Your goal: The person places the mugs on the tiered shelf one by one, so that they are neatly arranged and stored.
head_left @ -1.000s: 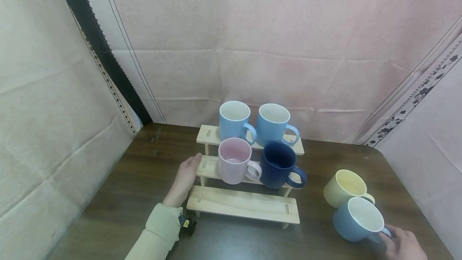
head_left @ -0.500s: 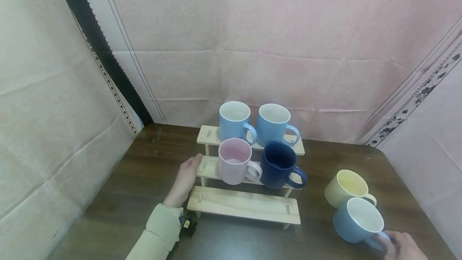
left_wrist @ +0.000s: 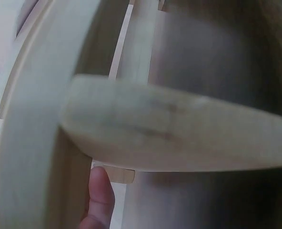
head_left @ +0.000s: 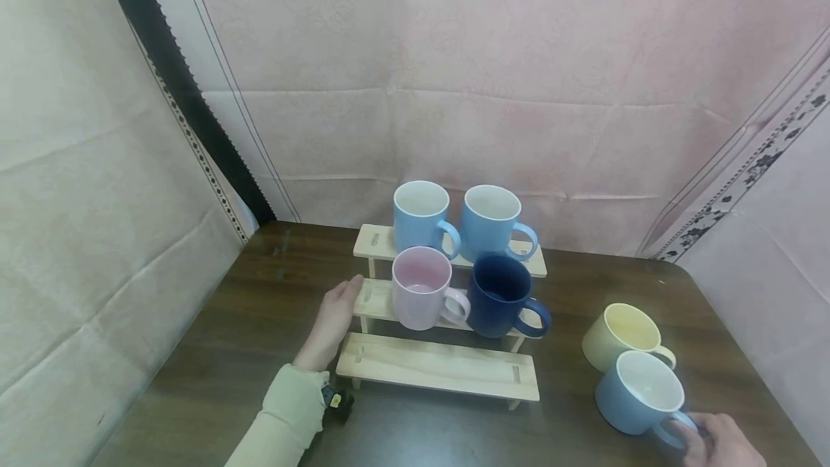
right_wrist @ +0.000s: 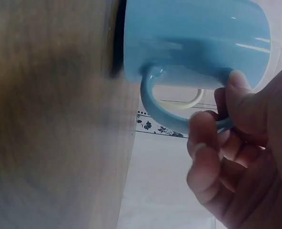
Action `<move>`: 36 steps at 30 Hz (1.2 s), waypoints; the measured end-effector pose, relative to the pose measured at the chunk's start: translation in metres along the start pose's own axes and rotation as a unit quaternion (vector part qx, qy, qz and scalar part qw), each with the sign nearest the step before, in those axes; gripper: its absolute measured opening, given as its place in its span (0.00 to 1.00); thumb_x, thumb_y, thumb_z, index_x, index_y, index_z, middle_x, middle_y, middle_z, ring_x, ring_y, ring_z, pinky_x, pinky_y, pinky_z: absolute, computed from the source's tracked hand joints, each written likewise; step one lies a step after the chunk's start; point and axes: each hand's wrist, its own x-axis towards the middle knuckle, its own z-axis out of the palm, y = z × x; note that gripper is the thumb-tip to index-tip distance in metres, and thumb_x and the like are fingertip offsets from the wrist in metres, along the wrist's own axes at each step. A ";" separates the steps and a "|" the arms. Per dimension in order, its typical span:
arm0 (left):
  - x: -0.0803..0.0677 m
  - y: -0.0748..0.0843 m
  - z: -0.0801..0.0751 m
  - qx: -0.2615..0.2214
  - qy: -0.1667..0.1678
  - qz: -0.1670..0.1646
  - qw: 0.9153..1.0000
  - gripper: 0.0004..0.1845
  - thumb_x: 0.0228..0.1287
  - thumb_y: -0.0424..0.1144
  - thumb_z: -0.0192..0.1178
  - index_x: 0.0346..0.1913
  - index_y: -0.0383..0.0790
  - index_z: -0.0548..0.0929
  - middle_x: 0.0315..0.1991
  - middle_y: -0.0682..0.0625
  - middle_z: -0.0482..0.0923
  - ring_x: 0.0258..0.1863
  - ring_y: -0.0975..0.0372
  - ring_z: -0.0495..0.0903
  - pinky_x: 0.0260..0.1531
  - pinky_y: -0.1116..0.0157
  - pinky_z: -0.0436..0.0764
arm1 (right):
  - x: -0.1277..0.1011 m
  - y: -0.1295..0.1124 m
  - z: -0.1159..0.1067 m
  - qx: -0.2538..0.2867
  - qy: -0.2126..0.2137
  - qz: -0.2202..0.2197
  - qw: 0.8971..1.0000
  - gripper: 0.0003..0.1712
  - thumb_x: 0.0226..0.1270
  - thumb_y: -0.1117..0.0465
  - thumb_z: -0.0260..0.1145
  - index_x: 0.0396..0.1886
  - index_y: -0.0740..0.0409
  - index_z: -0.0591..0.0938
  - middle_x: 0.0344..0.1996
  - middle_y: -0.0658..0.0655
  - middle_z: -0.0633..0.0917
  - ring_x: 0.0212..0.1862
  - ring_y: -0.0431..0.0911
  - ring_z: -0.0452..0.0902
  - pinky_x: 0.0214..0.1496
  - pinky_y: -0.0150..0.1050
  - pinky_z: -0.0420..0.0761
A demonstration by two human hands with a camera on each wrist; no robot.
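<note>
The right hand (head_left: 723, 442) pinches the handle of the blue mug (head_left: 638, 393), fingers (right_wrist: 205, 143) curled round the loop; the mug stands on the table (head_left: 227, 352) just ahead of that hand. Touching it on the far side is a yellow mug (head_left: 619, 337). The left hand (head_left: 332, 323) rests open against the left end of the wooden rack (head_left: 441, 370), fingers straight. On the rack, right of that hand, stand a pink mug (head_left: 423, 298), a navy mug (head_left: 502, 298) and two light-blue mugs (head_left: 421, 216) behind.

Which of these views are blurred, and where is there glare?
Head view: sharp, evenly lit, edges bent by the wide lens. Left wrist view: wooden rack too close, badly blurred. Right wrist view: table blurred, faint glare streaks on the blue mug.
</note>
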 end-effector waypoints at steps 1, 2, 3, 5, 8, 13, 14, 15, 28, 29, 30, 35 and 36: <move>0.000 0.000 0.000 -0.001 0.000 -0.001 1.000 0.34 0.75 0.60 0.42 0.63 0.31 0.70 0.60 0.36 0.72 0.66 0.44 0.66 0.66 0.42 0.60 | 0.000 -0.002 0.000 0.005 0.009 0.001 1.000 0.05 0.53 0.69 0.72 0.27 0.61 0.82 0.20 0.46 0.73 0.21 0.25 0.61 0.19 0.25 0.63; 0.000 0.001 0.000 0.000 0.000 -0.001 1.000 0.34 0.75 0.59 0.42 0.63 0.31 0.71 0.60 0.36 0.73 0.65 0.44 0.67 0.65 0.42 0.61 | -0.001 -0.004 0.000 0.010 0.018 0.001 1.000 0.06 0.52 0.70 0.73 0.27 0.61 0.82 0.20 0.45 0.73 0.21 0.24 0.60 0.19 0.25 0.63; 0.000 0.001 0.000 0.001 0.000 -0.001 1.000 0.33 0.75 0.59 0.42 0.63 0.31 0.70 0.60 0.36 0.73 0.65 0.44 0.67 0.65 0.42 0.61 | -0.001 -0.007 0.000 0.013 0.027 0.004 1.000 0.06 0.51 0.70 0.73 0.26 0.61 0.82 0.20 0.44 0.73 0.21 0.22 0.60 0.19 0.25 0.63; 0.000 0.002 0.000 0.003 0.000 -0.002 1.000 0.34 0.75 0.60 0.41 0.63 0.32 0.71 0.59 0.36 0.73 0.65 0.44 0.67 0.65 0.42 0.61 | 0.000 -0.011 0.001 0.016 0.041 0.008 0.999 0.07 0.48 0.71 0.74 0.25 0.60 0.82 0.18 0.43 0.73 0.21 0.21 0.59 0.19 0.25 0.63; -0.001 0.003 0.000 0.008 -0.001 -0.003 1.000 0.35 0.74 0.61 0.41 0.63 0.33 0.71 0.60 0.36 0.73 0.64 0.44 0.68 0.65 0.41 0.62 | 0.001 -0.016 -0.001 0.010 0.039 0.017 0.999 0.07 0.48 0.70 0.74 0.24 0.61 0.82 0.17 0.44 0.74 0.20 0.22 0.60 0.18 0.25 0.63; -0.001 0.003 -0.001 0.008 -0.002 -0.001 1.000 0.34 0.74 0.61 0.41 0.62 0.33 0.72 0.58 0.37 0.74 0.63 0.45 0.69 0.64 0.42 0.63 | 0.001 -0.020 -0.006 -0.017 -0.007 0.050 0.999 0.07 0.55 0.65 0.73 0.26 0.61 0.82 0.15 0.49 0.77 0.17 0.30 0.64 0.17 0.28 0.63; -0.001 0.002 -0.001 0.009 -0.003 0.000 1.000 0.33 0.75 0.61 0.41 0.61 0.33 0.72 0.58 0.37 0.74 0.63 0.45 0.69 0.64 0.42 0.63 | 0.001 -0.020 -0.007 -0.023 -0.022 0.061 0.998 0.07 0.57 0.63 0.72 0.27 0.61 0.82 0.14 0.49 0.77 0.17 0.32 0.65 0.17 0.29 0.63; -0.001 0.002 -0.001 0.008 -0.003 0.001 1.000 0.33 0.75 0.60 0.40 0.61 0.33 0.72 0.57 0.37 0.74 0.62 0.45 0.69 0.64 0.42 0.63 | 0.001 -0.020 -0.007 -0.029 -0.030 0.069 0.997 0.08 0.57 0.62 0.72 0.27 0.61 0.82 0.14 0.50 0.77 0.17 0.33 0.66 0.17 0.30 0.64; -0.001 0.000 0.000 0.008 -0.003 -0.004 1.000 0.34 0.75 0.61 0.41 0.63 0.32 0.71 0.60 0.36 0.73 0.65 0.44 0.67 0.65 0.42 0.61 | -0.002 -0.036 -0.004 -0.002 0.019 0.088 0.996 0.07 0.52 0.68 0.74 0.26 0.60 0.82 0.19 0.54 0.79 0.18 0.30 0.63 0.18 0.26 0.62; -0.001 0.000 0.000 0.008 -0.003 -0.005 1.000 0.34 0.75 0.60 0.41 0.64 0.32 0.70 0.60 0.36 0.73 0.65 0.44 0.67 0.65 0.41 0.61 | -0.002 -0.038 -0.004 0.000 0.018 0.093 0.996 0.07 0.53 0.68 0.74 0.26 0.61 0.82 0.19 0.55 0.80 0.18 0.30 0.63 0.18 0.26 0.62; -0.001 0.000 0.000 0.009 -0.004 -0.004 1.000 0.34 0.75 0.60 0.41 0.64 0.32 0.70 0.60 0.35 0.72 0.65 0.43 0.66 0.65 0.41 0.61 | -0.002 -0.038 -0.004 0.002 0.021 0.094 0.995 0.07 0.53 0.68 0.74 0.26 0.61 0.82 0.19 0.56 0.80 0.18 0.30 0.63 0.18 0.26 0.62; 0.000 0.000 0.000 0.012 0.000 -0.007 1.000 0.34 0.75 0.60 0.41 0.64 0.32 0.70 0.60 0.36 0.73 0.65 0.44 0.67 0.64 0.41 0.62 | -0.004 -0.036 -0.004 0.022 0.054 0.053 0.997 0.07 0.52 0.69 0.74 0.25 0.59 0.82 0.19 0.48 0.77 0.19 0.24 0.60 0.18 0.25 0.62; -0.001 0.001 0.000 0.013 0.001 -0.007 1.000 0.33 0.75 0.60 0.41 0.63 0.32 0.71 0.59 0.36 0.74 0.64 0.44 0.68 0.64 0.42 0.63 | -0.005 -0.035 -0.004 0.025 0.059 0.043 0.997 0.07 0.52 0.69 0.74 0.25 0.58 0.82 0.19 0.45 0.76 0.20 0.23 0.60 0.18 0.25 0.62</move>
